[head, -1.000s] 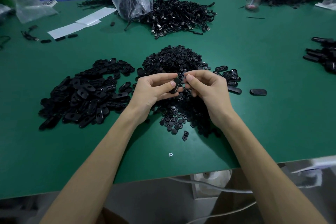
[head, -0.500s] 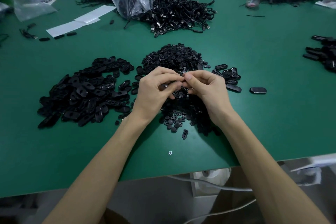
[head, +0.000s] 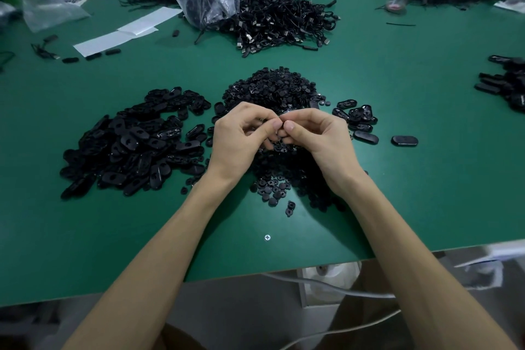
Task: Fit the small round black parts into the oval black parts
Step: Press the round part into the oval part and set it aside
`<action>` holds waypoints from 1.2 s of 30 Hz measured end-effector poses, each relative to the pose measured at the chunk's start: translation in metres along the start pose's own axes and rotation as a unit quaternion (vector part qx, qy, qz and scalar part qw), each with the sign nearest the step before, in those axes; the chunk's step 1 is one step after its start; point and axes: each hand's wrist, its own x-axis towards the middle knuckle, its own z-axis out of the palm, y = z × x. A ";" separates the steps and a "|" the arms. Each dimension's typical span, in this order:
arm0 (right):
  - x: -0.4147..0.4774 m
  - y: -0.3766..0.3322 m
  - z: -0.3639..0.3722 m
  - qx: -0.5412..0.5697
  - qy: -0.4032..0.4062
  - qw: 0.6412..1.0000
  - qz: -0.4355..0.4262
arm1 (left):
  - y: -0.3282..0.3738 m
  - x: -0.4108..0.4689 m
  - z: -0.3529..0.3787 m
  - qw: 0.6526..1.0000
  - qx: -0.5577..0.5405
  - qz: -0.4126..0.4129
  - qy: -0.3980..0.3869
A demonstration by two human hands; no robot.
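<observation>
While both grips are curled with thumbs tip to tip above the middle of the desk (head: 412, 193), the left hand (head: 241, 138) and right hand (head: 319, 136) seem clamped on one oval part and one round part, though the fingers hide the pair. If the round part sits tilted as the thumbs press, it may jam or pop loose into the round parts pile (head: 284, 179) below. Spare oval parts (head: 133, 145) lie toward the left edge.

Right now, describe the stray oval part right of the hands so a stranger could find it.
On the green table, look right of the right hand, past the small cluster of oval parts. The stray oval part lies alone on bare green, touching nothing.
</observation>
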 end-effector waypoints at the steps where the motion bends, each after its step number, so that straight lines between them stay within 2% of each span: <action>1: 0.000 0.000 0.000 -0.008 0.001 1.000 -0.002 | 0.001 0.000 0.000 1.000 -0.020 -0.018 0.001; 5: 0.000 -0.001 -0.001 -0.029 0.020 0.999 -0.005 | 0.002 0.000 -0.001 0.991 -0.096 -0.093 -0.015; 13: 0.000 -0.003 0.000 0.029 0.035 0.999 0.027 | 0.004 0.001 -0.004 0.977 -0.160 -0.137 -0.030; 18: 0.001 -0.004 -0.001 0.064 0.023 0.997 0.035 | 0.004 0.001 -0.006 0.974 -0.149 -0.166 -0.039; 30: 0.001 -0.002 -0.003 0.066 0.007 0.997 0.045 | 0.004 0.002 -0.008 0.981 -0.115 -0.157 -0.023; 36: 0.000 -0.001 -0.002 0.028 0.027 0.998 0.041 | 0.007 0.001 -0.008 0.965 -0.176 -0.195 -0.016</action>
